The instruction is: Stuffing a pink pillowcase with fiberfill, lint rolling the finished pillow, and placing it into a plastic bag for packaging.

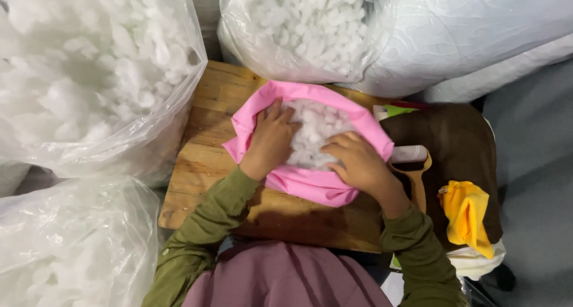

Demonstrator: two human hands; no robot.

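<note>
— Plastic first: we count three clear bags of white stuffing. One fills the upper left [89,74], one sits lower left [65,247], and one stands at the top middle [298,26]. Agreed?

— Agreed, three. Beside the top one we see two white cushions, a big one [471,32] and the edge of another [507,74] under it.

— Next in size, one wooden board [209,164] lies across our lap, and one brown cloth [459,140] covers its right end.

— Then one pink cover [310,184], lying on the middle of the board, its mouth open toward us and white filling [313,131] showing inside.

— Where are our hands?

— Both are at that mouth. Our left hand [271,134] is pushed into the opening on the left side, fingers spread and lying flat on the filling, the pink edge touching its outer side. We cannot tell whether it grips any of it.

— And our right hand [358,161] rests on the near right lip, fingers bent and fairly close together, pressing down on fabric and filling. Whether they pinch the cloth we cannot tell.

— Smaller things: one yellow cloth [468,214] is bunched at the right edge, well apart from the cover.

— One wooden scoop [415,170] lies just beside our right wrist, on the brown cloth.

— Lastly, one green scrap [397,110] peeks out behind the cover.
</note>
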